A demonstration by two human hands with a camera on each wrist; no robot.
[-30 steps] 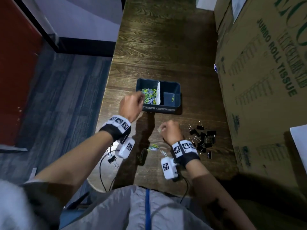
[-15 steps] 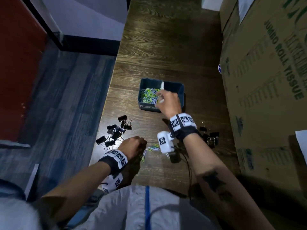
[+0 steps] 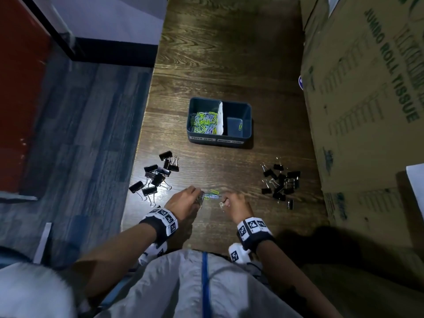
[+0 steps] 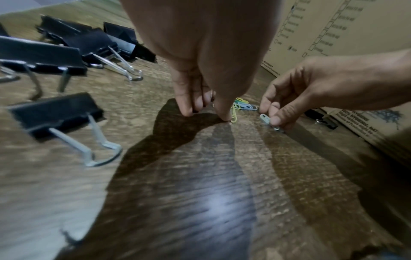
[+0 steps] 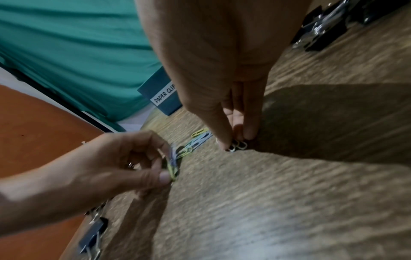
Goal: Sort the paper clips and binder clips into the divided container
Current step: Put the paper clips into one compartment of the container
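Paper clips [image 3: 212, 195] lie on the worktop [image 3: 229, 65] between both hands: left hand [image 3: 183, 203] fingers pinch a small bunch, right hand [image 3: 237, 206] fingers pinch pale ones. Container [image 3: 220, 140] sits straight ahead, well apart, roughly equally near either hand.

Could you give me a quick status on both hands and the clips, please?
Left hand pinching paper clips; right hand pinching one off the table. Container left side full of paper clips. Binder clips unsorted. Nothing in the way.
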